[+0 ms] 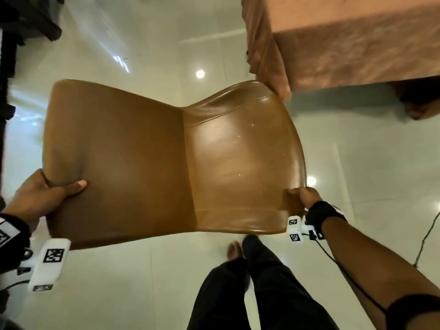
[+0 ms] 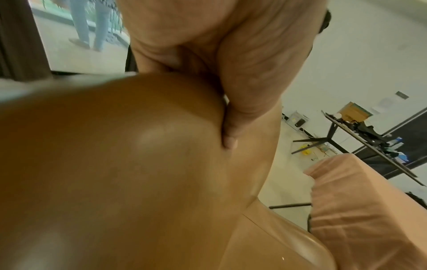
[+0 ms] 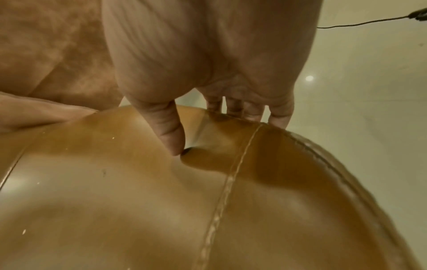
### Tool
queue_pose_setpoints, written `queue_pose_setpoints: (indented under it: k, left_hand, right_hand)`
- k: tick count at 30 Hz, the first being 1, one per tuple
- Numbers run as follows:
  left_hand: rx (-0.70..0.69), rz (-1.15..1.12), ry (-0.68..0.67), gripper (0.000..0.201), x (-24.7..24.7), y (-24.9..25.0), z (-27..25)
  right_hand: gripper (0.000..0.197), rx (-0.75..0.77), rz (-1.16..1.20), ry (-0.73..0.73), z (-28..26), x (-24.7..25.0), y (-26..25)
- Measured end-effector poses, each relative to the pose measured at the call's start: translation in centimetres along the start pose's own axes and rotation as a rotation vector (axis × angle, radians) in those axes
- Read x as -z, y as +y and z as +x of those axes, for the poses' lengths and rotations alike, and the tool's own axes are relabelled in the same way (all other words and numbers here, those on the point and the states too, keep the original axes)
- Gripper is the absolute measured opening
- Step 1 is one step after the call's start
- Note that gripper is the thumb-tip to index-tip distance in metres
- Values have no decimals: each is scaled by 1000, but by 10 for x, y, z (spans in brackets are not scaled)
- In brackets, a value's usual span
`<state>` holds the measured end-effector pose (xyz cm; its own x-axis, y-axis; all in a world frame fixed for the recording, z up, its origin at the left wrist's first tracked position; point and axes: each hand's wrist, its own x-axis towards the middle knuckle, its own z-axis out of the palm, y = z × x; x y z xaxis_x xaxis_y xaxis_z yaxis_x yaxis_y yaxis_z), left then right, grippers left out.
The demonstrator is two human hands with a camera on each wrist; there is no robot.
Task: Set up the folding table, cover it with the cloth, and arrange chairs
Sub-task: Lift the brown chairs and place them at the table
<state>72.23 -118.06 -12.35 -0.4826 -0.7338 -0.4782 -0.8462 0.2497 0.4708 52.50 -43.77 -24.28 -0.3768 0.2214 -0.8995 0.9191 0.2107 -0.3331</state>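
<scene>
A tan leather chair (image 1: 166, 158) is held up off the floor in front of me, backrest to the left and seat to the right. My left hand (image 1: 47, 196) grips the near corner of the backrest (image 2: 115, 164), thumb pressed on its front face. My right hand (image 1: 302, 195) grips the near corner of the seat (image 3: 161, 201), thumb on top and fingers curled under the rim. The table under a pinkish-brown cloth (image 1: 345, 44) stands at the upper right, its hanging corner just beyond the seat's far edge. The chair's legs are hidden.
Glossy pale tile floor (image 1: 142, 44) surrounds the chair. Dark furniture (image 1: 23, 25) stands at the left edge. My legs and one bare foot (image 1: 234, 251) are under the chair. A thin cable (image 1: 426, 241) trails on the floor at right. Another table with clutter (image 2: 369, 138) stands further off.
</scene>
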Motion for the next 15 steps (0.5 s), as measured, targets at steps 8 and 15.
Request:
queue_pose_setpoints:
  k: [8,15]
  left_hand:
    - [-140,-84,-124,30,-102,183,-258]
    - [-182,-136,-227,24,-157,196,-343]
  right_hand:
    - [39,-38,57,111,-9,115,80]
    - [49,74,156,183,-4,209,128]
